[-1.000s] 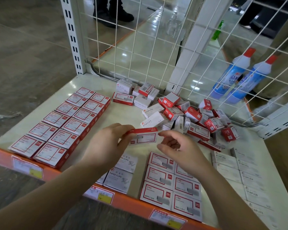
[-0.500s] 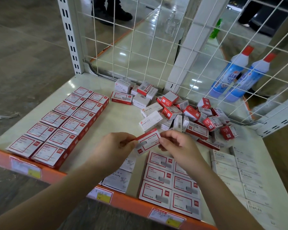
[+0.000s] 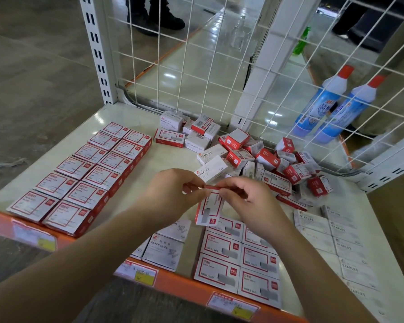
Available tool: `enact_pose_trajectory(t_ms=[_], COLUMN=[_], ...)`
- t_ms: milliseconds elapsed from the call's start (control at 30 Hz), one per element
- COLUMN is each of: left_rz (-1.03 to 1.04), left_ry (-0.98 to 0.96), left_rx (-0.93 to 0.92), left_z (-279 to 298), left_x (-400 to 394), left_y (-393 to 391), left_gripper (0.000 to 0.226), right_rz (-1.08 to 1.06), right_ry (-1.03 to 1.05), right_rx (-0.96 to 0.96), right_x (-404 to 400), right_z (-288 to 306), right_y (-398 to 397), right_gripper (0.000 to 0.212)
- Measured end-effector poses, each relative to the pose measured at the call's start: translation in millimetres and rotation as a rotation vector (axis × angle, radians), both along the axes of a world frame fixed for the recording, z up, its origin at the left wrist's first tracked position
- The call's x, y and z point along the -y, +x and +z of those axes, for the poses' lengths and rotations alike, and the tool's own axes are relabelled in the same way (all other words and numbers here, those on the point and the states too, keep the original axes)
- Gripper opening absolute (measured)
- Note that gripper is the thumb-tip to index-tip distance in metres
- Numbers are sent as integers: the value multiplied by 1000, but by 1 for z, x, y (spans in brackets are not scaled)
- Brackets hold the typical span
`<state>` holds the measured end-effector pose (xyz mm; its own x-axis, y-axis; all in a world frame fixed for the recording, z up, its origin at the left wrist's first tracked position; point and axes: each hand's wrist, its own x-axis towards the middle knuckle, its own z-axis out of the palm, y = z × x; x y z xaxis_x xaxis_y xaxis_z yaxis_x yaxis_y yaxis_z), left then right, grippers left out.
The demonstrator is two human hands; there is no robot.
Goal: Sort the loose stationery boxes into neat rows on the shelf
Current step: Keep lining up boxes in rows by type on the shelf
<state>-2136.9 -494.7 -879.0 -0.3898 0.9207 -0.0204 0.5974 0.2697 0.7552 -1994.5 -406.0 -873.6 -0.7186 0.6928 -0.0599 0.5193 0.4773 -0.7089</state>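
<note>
Holding one small red-and-white cardboard staple box (image 3: 208,207) above near rows: my left hand (image 3: 173,194) and right hand (image 3: 250,201) pinch its top edge.

Red-and-white staples box (image 3: 208,209) hangs upright above shelf (image 3: 173,159), pinched at its top edge. Loose boxes (image 3: 266,159) heaped at back right. Sorted rows (image 3: 84,176) lie flat, left.

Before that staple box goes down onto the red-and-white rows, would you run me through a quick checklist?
1. Box held: both the left hand and right hand pinch the staple box: ok.
2. Label side faces up: ok.
3. Lined up with the red staple rows: tilted, not ok.
4. Free slot at the rows' far end: hidden by the hands, cannot tell.
5. Loose pile left to sort: yes, not ok.
</note>
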Motion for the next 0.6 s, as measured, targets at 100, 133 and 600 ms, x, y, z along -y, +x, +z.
enact_pose_trajectory(t_ms=[100, 133, 600], left_rz=[22, 32, 293], left_ry=[-13, -13, 94], left_rx=[62, 74, 176], left_z=[2, 3, -6], left_x=[-1, -1, -1], left_y=[1, 2, 8], left_gripper=[14, 13, 11], right_rz=[0, -9, -40], right_ry=[-8, -14, -32], right_rx=[-25, -36, 105], right_x=[0, 0, 20], right_z=[1, 1, -28], right_y=[-1, -1, -1], right_gripper=[16, 16, 27])
